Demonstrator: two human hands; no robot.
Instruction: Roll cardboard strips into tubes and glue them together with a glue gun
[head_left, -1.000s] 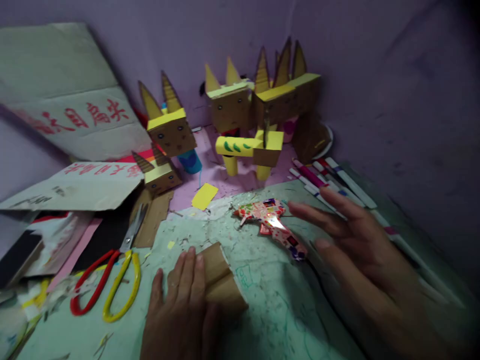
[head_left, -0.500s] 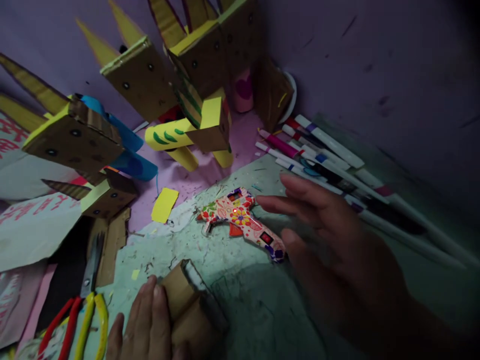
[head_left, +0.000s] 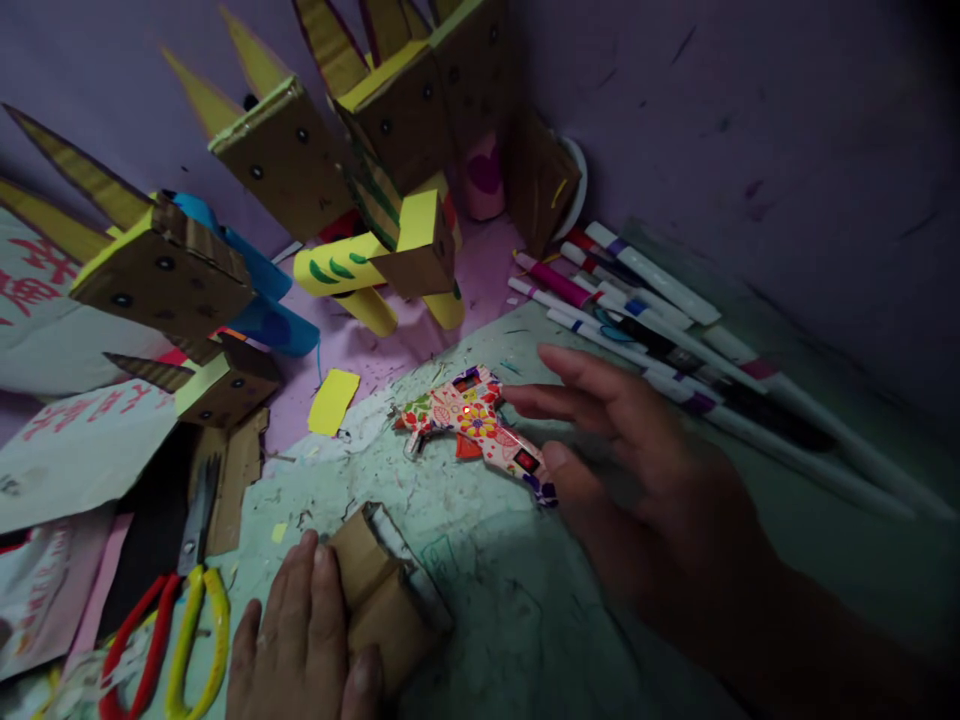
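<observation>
A floral-patterned glue gun (head_left: 480,418) lies on the green work surface (head_left: 517,560), its nozzle toward the left. My right hand (head_left: 630,450) hovers at its handle end, fingers apart and holding nothing; the thumb overlaps the end of the handle. At the lower left, my left hand (head_left: 300,630) lies flat with its fingers stretched out, against the left side of a folded brown cardboard piece (head_left: 386,610). That piece has a pale open edge on its right side.
Cardboard animal figures (head_left: 165,270) stand at the back left, near a yellow paper piece (head_left: 334,402). Scissors (head_left: 199,520) and another red-handled tool (head_left: 142,640) lie at the left. Several markers (head_left: 652,280) lie along the wall on the right.
My right hand has moved slightly left over the handle end of the glue gun. The view has shifted slightly. My left hand stays beside the cardboard piece.
</observation>
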